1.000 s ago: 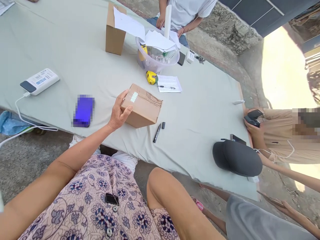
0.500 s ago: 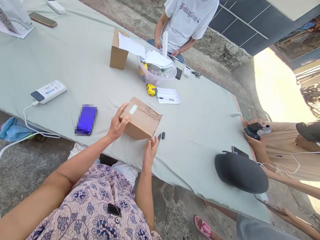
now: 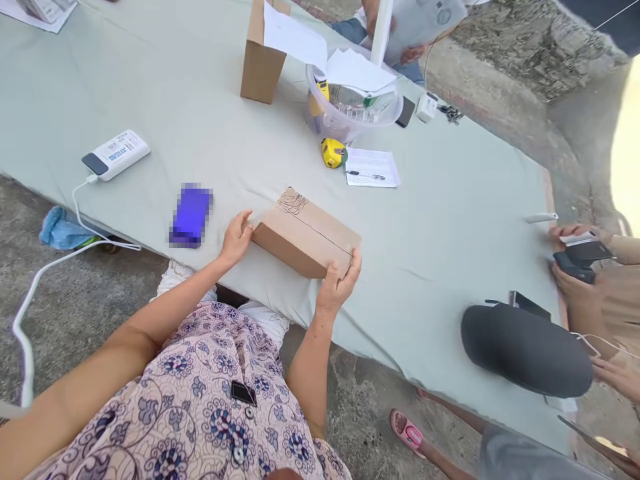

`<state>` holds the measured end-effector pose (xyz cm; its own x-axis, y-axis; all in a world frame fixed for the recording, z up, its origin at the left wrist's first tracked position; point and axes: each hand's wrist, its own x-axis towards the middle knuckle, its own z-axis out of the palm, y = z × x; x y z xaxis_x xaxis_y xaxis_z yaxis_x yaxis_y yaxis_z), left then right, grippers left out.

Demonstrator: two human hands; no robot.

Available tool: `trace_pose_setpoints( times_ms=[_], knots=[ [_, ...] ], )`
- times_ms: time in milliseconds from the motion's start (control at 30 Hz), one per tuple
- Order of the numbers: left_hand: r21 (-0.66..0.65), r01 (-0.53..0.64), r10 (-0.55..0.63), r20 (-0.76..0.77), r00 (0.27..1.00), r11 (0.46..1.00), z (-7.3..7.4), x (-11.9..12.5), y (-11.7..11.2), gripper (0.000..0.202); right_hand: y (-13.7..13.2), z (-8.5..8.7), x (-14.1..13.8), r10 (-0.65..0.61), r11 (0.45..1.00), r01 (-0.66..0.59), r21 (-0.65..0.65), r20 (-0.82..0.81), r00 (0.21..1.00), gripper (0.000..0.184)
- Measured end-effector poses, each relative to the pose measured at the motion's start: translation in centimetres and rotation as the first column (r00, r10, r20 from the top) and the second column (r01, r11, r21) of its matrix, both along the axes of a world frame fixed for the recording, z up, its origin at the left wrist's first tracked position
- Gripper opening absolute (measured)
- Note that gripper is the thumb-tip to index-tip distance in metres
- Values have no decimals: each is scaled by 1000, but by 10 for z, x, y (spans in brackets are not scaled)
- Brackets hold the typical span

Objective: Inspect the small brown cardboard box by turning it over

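Observation:
A small brown cardboard box with black scribble at one end lies on the pale green table, near its front edge. My left hand presses against the box's left end, fingers curled on it. My right hand grips the box's right front corner, thumb on top. Both hands hold the box between them.
A blue phone and a white power bank with a cable lie to the left. Behind are an open carton, a clear bowl of papers, a yellow tape measure and a sheet with a pen. Other people sit at right and far side.
My right hand has come up from under the table edge and taken hold of the box's right corner. The box has been turned and laid flatter; the marker is hidden.

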<state>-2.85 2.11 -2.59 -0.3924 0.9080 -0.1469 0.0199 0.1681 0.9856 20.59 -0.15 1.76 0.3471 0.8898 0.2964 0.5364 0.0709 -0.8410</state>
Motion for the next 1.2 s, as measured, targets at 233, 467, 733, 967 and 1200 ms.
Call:
trace_pose_setpoints(
  times_ms=[233, 467, 733, 967, 1200],
  knots=[
    [253, 110, -89, -92, 992, 961, 32, 0, 11, 67, 9, -8, -19, 16, 1000, -18, 26, 64, 998, 62],
    [282, 164, -111, -196, 974, 945, 40, 5, 23, 68, 17, -22, -29, -20, 989, 8, 150, 81, 997, 61],
    [312, 124, -66, -188, 980, 942, 36, 8, 24, 67, 17, -31, -25, -20, 988, -1, 157, 131, 991, 68],
    [302, 119, -76, -148, 986, 946, 39, 7, 21, 67, 5, -68, -15, 112, 992, -114, -47, -48, 993, 94],
    [350, 50, -58, 13, 998, 936, 41, 10, 16, 66, -20, -61, -18, 55, 987, -67, -149, -83, 995, 74]
  ],
)
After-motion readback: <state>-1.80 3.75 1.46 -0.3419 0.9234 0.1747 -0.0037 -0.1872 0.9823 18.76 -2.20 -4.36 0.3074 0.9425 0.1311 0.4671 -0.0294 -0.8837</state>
